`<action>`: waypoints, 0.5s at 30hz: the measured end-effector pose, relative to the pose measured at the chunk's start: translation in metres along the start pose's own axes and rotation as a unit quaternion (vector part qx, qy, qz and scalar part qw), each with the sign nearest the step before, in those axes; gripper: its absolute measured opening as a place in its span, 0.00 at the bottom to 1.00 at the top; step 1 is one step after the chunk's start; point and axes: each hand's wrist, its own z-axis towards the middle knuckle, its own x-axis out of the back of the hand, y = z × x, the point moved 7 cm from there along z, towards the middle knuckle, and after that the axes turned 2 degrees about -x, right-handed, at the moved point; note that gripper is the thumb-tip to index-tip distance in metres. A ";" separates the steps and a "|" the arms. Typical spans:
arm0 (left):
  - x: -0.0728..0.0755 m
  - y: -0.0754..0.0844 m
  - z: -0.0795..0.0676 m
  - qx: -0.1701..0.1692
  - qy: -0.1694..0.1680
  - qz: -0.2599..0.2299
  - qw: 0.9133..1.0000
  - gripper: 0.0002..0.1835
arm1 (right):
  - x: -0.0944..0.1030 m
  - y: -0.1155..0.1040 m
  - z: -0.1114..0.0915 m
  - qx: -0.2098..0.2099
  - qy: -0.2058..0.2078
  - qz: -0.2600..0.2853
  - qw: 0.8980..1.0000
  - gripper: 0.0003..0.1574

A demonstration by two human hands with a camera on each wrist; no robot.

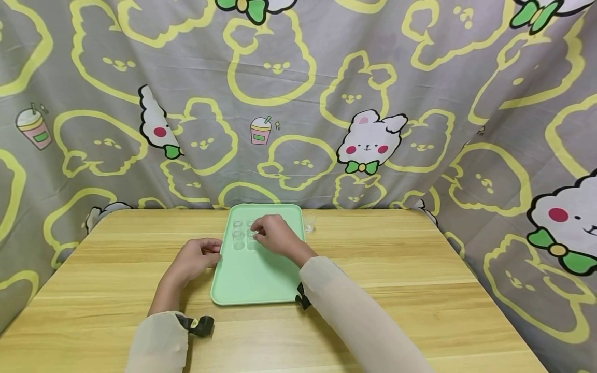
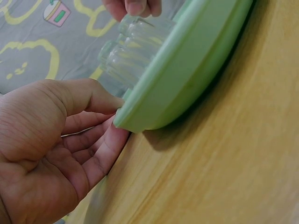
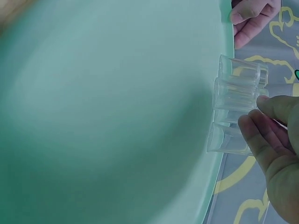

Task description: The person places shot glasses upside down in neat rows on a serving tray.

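A light green tray [image 1: 256, 282] lies on the table with several small clear cups [image 1: 238, 237] grouped towards its far left part. In the right wrist view the cups [image 3: 238, 93] stand mouth down, close together. My left hand [image 1: 198, 259] is at the tray's left edge; in the left wrist view its thumb and fingers pinch the rim [image 2: 135, 112]. Over the group, my right hand [image 1: 277, 235] has thumb and fingertips around the upper end of one cup, which the fingers partly hide. Another clear cup [image 1: 310, 223] is on the table just right of the tray.
The wooden table [image 1: 396, 290] ends at a patterned curtain [image 1: 298, 155] close behind the tray. Black wrist straps with cameras [image 1: 200, 325] sit on both forearms; the right one is near the tray's right edge.
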 end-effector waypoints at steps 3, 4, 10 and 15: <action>0.000 0.000 0.000 0.002 0.000 -0.002 1.000 0.22 | 0.000 0.000 0.001 -0.001 0.001 0.000 1.000 0.10; 0.000 0.000 0.000 0.002 0.000 -0.002 1.000 0.22 | 0.000 0.000 0.001 -0.002 0.001 0.000 1.000 0.10; 0.000 0.000 0.000 0.003 0.001 -0.002 1.000 0.21 | -0.001 0.000 0.002 -0.005 0.000 -0.001 1.000 0.10; 0.000 0.001 -0.001 0.005 0.000 0.000 1.000 0.22 | -0.001 0.001 0.002 -0.007 -0.002 0.003 1.000 0.10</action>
